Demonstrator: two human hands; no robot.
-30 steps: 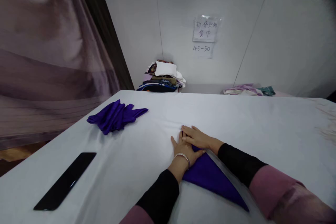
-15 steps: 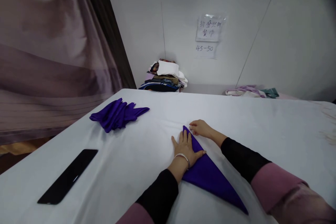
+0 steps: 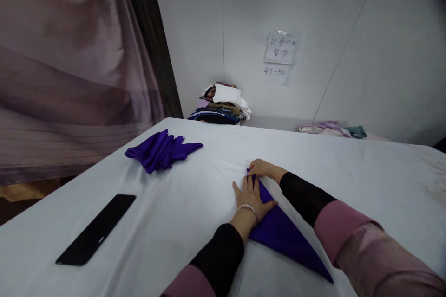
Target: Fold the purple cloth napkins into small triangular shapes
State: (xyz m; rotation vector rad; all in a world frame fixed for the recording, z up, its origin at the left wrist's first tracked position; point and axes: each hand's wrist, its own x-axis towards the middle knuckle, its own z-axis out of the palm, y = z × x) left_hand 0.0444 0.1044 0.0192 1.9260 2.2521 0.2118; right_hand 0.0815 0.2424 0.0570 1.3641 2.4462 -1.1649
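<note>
A purple cloth napkin [image 3: 289, 232], folded into a long triangle, lies on the white-covered table [image 3: 167, 236]. My left hand [image 3: 251, 197], with a bracelet at the wrist, presses flat on its upper left part with the fingers spread. At the far tip, my right hand [image 3: 259, 168] has its fingers pinched on the napkin's corner, just beyond the left fingertips. Part of the napkin is hidden under both hands.
A second purple cloth [image 3: 162, 151], gathered in pleats, lies at the far left. Nearer sits a flat black slab [image 3: 97, 229], perhaps a phone. Beyond the table are stacked folded clothes [image 3: 223, 104], loose fabric [image 3: 327, 128] and a paper sign [image 3: 280, 48].
My right hand has moved left and closed on the napkin's far corner. My left hand stays pressed on the cloth. The whole view has shifted slightly.
</note>
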